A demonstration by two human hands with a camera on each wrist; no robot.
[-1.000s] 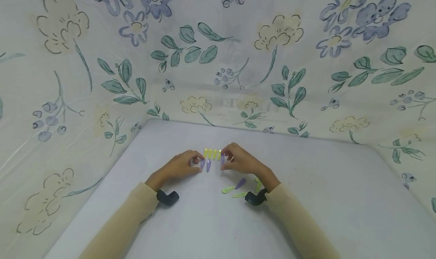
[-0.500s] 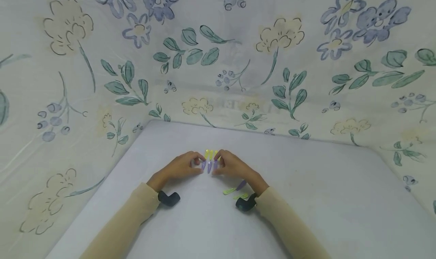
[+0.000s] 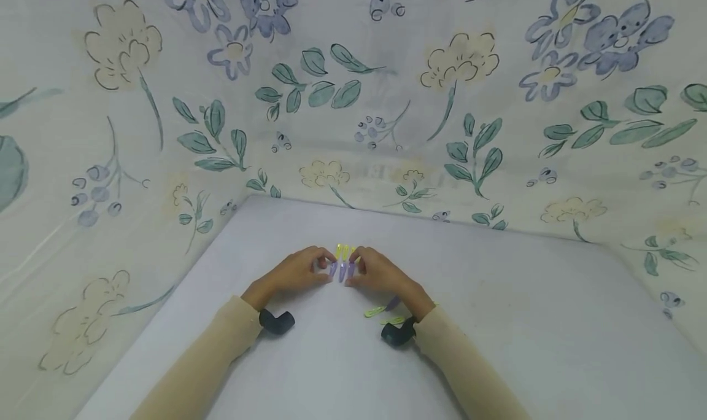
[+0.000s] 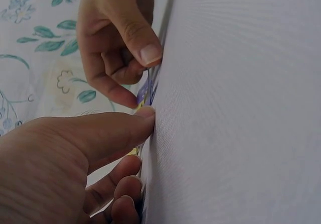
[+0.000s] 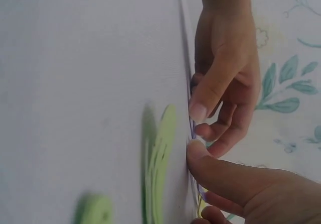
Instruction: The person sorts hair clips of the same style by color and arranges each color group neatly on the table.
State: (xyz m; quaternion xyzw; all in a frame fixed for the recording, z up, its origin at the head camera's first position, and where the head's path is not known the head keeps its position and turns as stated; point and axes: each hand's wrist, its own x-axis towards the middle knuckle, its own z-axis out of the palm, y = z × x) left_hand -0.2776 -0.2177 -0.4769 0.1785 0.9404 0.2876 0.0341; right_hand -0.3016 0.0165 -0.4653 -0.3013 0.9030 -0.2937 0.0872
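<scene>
Three purple snap hair clips stand side by side in a row in the head view. My left hand holds the left purple hair clip by its ends, between thumb and index finger. The middle purple hair clip lies untouched between both hands. With thumb and index finger, my right hand pinches the right purple hair clip next to it. Just behind is a row of yellow hair clips, partly hidden by the right fingers. Both wrist views show the thumbs low at the tabletop, facing each other.
Near my right wrist lie loose clips: a green hair clip, another green hair clip and a purple hair clip, partly covered by the arm. The white table meets a floral sheet behind and at the sides.
My right hand has moved left with its purple clip, bringing it beside the middle one and covering part of the yellow row. My left hand stays at the left purple clip.
</scene>
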